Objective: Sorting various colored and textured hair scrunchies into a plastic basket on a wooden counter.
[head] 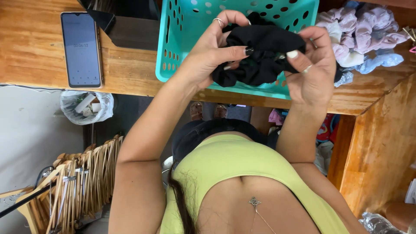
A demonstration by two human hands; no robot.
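Note:
A black scrunchie-like bunch of cloth [260,54] is held up between both hands in front of a teal perforated plastic basket [182,39]. My left hand [214,47] pinches its left side, with a ring on one finger and dark nails. My right hand [312,65] grips its right side, thumb on top, with a ring too. The basket stands on a wooden tabletop [39,52].
A phone [81,48] with a lit screen lies on the table at left. A pile of pastel scrunchies [364,39] sits at right. Below are wooden hangers [82,182], a plastic bag of rubbish [86,106] and a wooden side panel [381,147].

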